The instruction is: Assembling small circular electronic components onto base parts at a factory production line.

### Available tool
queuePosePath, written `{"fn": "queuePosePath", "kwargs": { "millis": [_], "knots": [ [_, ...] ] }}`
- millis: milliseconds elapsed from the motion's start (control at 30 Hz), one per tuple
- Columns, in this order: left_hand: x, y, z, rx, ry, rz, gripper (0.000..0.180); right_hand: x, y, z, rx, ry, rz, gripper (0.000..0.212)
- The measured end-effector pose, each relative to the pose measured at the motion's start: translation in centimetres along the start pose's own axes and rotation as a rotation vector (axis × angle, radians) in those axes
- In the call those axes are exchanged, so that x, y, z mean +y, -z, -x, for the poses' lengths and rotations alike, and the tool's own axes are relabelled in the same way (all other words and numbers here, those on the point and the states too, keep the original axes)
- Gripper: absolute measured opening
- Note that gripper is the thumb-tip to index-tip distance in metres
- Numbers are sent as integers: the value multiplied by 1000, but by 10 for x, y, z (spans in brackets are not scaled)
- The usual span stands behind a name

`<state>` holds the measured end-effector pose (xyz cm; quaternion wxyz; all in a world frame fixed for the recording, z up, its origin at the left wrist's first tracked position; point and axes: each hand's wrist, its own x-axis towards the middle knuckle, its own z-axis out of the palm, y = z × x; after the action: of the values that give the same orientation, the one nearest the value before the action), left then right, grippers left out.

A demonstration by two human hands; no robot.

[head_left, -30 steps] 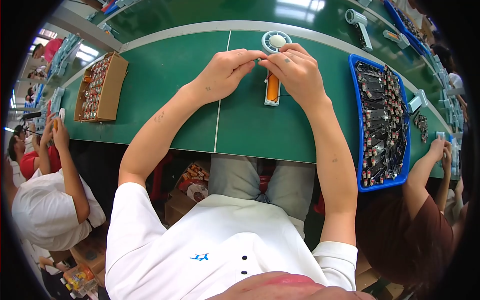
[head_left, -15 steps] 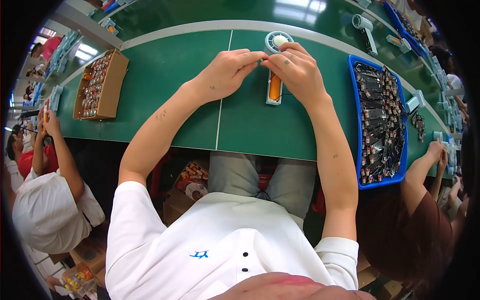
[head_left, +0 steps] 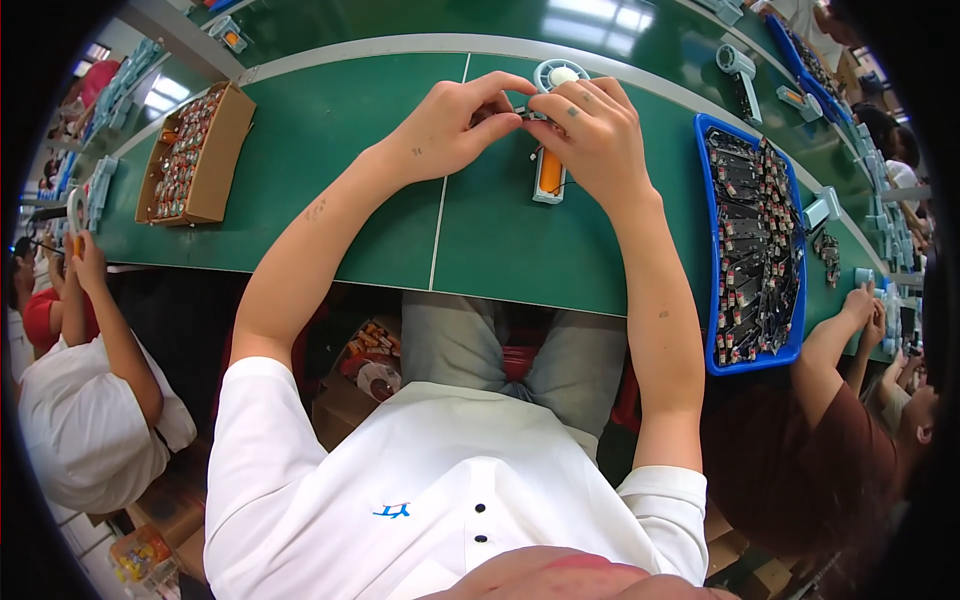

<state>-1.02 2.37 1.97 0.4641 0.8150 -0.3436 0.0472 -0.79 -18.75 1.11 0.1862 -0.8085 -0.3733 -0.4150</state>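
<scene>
A light-blue handheld fan point(head_left: 548, 196) lies on the green table in front of me, its round head away from me. An orange cylindrical battery point(head_left: 549, 172) sits in its handle, with a thin dark wire beside it. My left hand point(head_left: 468, 125) reaches in from the left, thumb and index finger bent toward a tiny dark piece at the fan's neck. Above the neck, my right hand point(head_left: 592, 125) has its fingers closed together at the same spot and covers part of the fan head. What the fingertips hold is too small and hidden to name.
A cardboard box point(head_left: 225, 155) of small round metal parts stands at the left. At the right is a blue tray point(head_left: 712, 300) full of black boards with wires. Another fan point(head_left: 738, 75) lies beyond the pale strip. Co-workers sit at both sides.
My left index finger has lifted and straightened away from the thumb. Both hands stay at the fan's neck, and the right hand has turned slightly. The whole view has shifted a little.
</scene>
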Motion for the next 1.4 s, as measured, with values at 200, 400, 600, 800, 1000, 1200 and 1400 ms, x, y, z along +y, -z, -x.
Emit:
{"fn": "queuePosePath", "kwargs": {
  "millis": [200, 400, 600, 800, 1000, 1200, 1400],
  "knots": [
    [0, 3, -1, -52, -4, -61, 35, 0, 0, -2, -83, 41, 5, 17],
    [-2, 2, 1, -53, -57, -67, 32, 0, 5, -5, -161, 98, -18, 16],
    [2, 3, 0, -58, -40, -43, 34, 5, 1, -3, -149, 87, -86, 16],
    [-13, 14, -5, -77, 232, 577, 43, 11, 4, -5, 67, -78, -277, 14],
    [-24, -7, -7, 21, -125, 280, 37, 12, 11, 1, 86, -658, -652, 15],
    [-20, -32, -17, 77, -436, -64, 26, 13, 17, -2, 55, -891, -1070, 21],
    [-7, -30, -15, 145, 146, 477, 15, 39, 16, 9, -47, -889, -1566, 26]
  ]
}}
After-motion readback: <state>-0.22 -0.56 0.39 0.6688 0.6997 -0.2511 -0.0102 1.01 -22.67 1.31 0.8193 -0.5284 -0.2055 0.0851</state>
